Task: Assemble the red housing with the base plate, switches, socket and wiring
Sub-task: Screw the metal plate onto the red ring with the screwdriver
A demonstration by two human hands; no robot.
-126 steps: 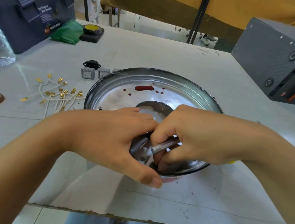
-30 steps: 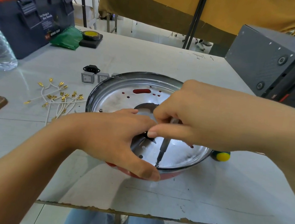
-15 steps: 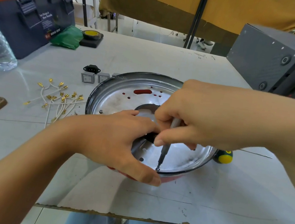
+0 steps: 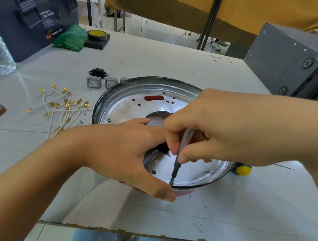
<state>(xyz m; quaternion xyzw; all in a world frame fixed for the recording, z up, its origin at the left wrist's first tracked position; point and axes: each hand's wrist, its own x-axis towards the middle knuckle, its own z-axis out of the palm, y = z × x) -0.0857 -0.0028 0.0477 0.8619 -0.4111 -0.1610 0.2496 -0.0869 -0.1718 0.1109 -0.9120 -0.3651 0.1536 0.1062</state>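
On the desk (image 4: pixel 181 63), frame centre, the left hand (image 4: pixel 122 154) clasps the housing (image 4: pixel 183 193) near rim; the right hand (image 4: pixel 213 127) pinches a screwdriver (image 4: pixel 178 160), its tip seemingly on a rim screw (image 4: pixel 171 182).

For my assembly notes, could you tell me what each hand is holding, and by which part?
The right hand pinches the screwdriver by its shaft. The left hand grips the red housing at its near rim.

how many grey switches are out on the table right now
3, in a row behind the metal plate's far-left rim: the left switch in full view, the middle switch partly cut off, the third switch barely showing. More could be hidden behind the rim.
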